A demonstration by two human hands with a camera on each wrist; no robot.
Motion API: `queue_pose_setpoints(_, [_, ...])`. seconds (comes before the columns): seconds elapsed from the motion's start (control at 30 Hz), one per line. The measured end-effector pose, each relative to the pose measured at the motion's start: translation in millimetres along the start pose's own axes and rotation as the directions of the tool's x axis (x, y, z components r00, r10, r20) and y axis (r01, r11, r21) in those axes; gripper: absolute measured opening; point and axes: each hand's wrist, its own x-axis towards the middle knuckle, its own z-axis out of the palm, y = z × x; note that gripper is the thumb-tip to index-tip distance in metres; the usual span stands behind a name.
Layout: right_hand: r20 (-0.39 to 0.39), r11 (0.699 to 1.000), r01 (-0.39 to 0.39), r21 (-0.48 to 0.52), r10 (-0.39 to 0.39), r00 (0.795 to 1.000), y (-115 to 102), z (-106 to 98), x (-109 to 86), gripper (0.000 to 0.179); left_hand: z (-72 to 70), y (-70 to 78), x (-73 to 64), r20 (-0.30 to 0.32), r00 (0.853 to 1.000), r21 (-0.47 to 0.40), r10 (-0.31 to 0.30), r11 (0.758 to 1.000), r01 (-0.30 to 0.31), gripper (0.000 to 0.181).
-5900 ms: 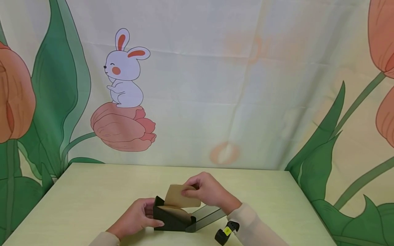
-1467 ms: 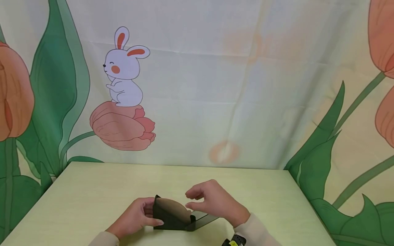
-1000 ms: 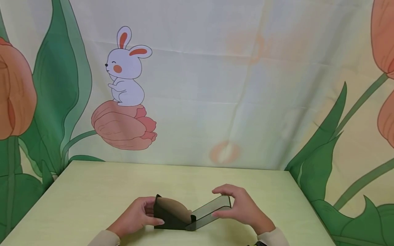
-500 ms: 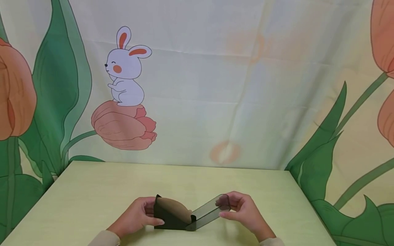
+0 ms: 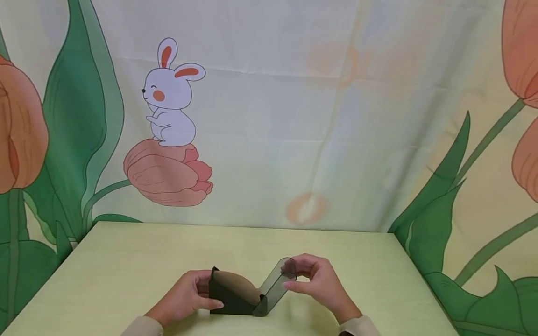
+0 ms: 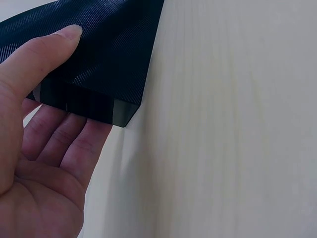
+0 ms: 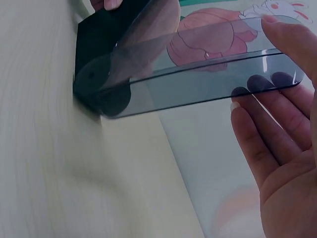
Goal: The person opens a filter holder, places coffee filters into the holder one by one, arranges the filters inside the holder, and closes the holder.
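Observation:
A black box with a sloping open top stands on the table in the head view, with brown paper that looks like coffee filters inside. My left hand grips its back end, thumb on the near side; the left wrist view shows the fingers under the black box. A smoky see-through lid, hinged at the box's right end, stands tilted up to the right. My right hand holds the lid's free end, thumb on one side and fingers on the other, also seen on the lid in the right wrist view.
The pale wooden table extends around the box. Behind it hangs a cloth backdrop printed with a rabbit, tulips and leaves. A dark band shows at my right wrist.
Earlier my right hand held a brown paper piece over the box, then let it go and moved right to the lid. The lid has since swung up more steeply; my left hand stays put.

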Motion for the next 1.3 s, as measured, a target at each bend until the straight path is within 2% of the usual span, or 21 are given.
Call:
queue_pose_setpoints(0.2, [-0.009,0.999,0.019,-0.031,-0.02,1.0,-5,15,12.4,0.033,-0.3,0.7,-0.6,0.002,1.0,-0.006,0.004,1.0,-0.004,0.049])
queue_pose_setpoints(0.43, [-0.013,0.998,-0.029,-0.054,0.029,1.0,-13,33,25.2,0.032,0.4,1.5,-0.8,-0.002,1.0,-0.006,-0.009,1.0,0.009,0.049])
queue_pose_setpoints(0.8, [0.026,0.991,-0.059,-0.12,0.062,0.998,-19,59,40.9,0.033,0.0,2.3,-0.3,-0.001,1.0,0.0,-0.005,1.0,0.005,0.051])
queue_pose_setpoints(1.07, [0.053,0.993,-0.011,-0.115,0.017,0.998,-17,76,49.5,0.033,-0.4,1.1,-0.1,-0.005,1.0,0.016,0.015,1.0,-0.015,0.051])
queue_pose_setpoints(1.3, [0.069,0.992,-0.007,-0.128,0.016,0.998,-15,88,53.8,0.033,-0.2,1.7,0.0,-0.008,1.0,0.009,0.012,1.0,-0.011,0.053])
